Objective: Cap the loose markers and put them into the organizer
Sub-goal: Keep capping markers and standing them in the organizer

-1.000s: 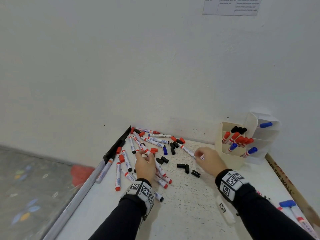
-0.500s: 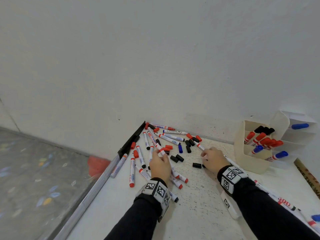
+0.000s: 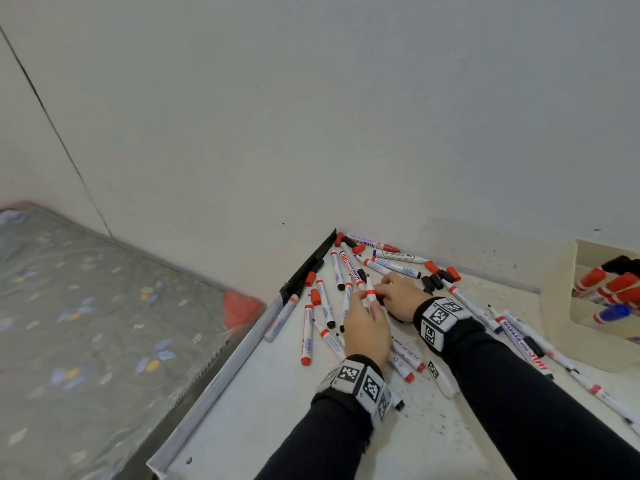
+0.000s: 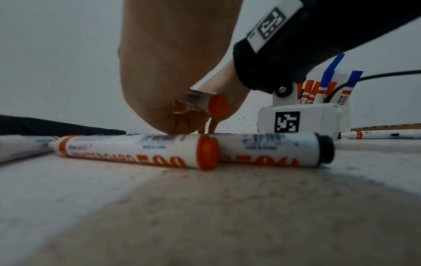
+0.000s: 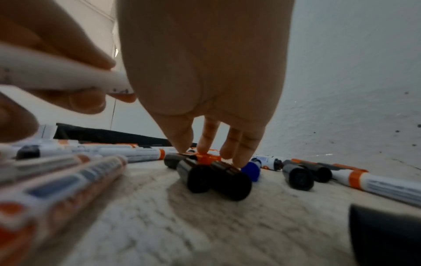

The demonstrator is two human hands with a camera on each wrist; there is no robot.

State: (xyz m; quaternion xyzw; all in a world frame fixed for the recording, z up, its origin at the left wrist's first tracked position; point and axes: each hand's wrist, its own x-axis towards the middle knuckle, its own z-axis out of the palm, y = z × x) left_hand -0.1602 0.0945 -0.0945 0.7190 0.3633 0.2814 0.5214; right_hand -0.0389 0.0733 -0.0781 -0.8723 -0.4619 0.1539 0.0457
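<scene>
A: Left hand [image 3: 365, 327]?
B: Fingers curled round a red marker [image 3: 370, 289], held off the table [image 3: 263, 417]. In the left wrist view its red end [image 4: 218, 105] sticks out under the palm.

A: Capped?
B: Cannot tell, tip end is hidden by the fingers.

A: Right hand [image 3: 398, 294]?
B: Just beside the left, fingers reaching down into the loose caps. In the right wrist view thumb and index fingertip [image 5: 203, 149] touch an orange cap [image 5: 208, 159] lying behind 2 black caps [image 5: 216, 177]. A real pinch or only touching, cannot tell.

A: Other markers?
B: Loose pile [image 3: 346, 271] fanned out in the table's far left corner by the wall [image 3: 311, 133], more [image 3: 519, 337] strewn to the right of the right wrist. A blue cap [image 5: 250, 171] lies just right of the black ones.

A: Organizer?
B: Cream organizer [image 3: 561, 299] at the right edge of the head view, well apart from both hands, with red, black and blue capped markers standing in it.
</scene>
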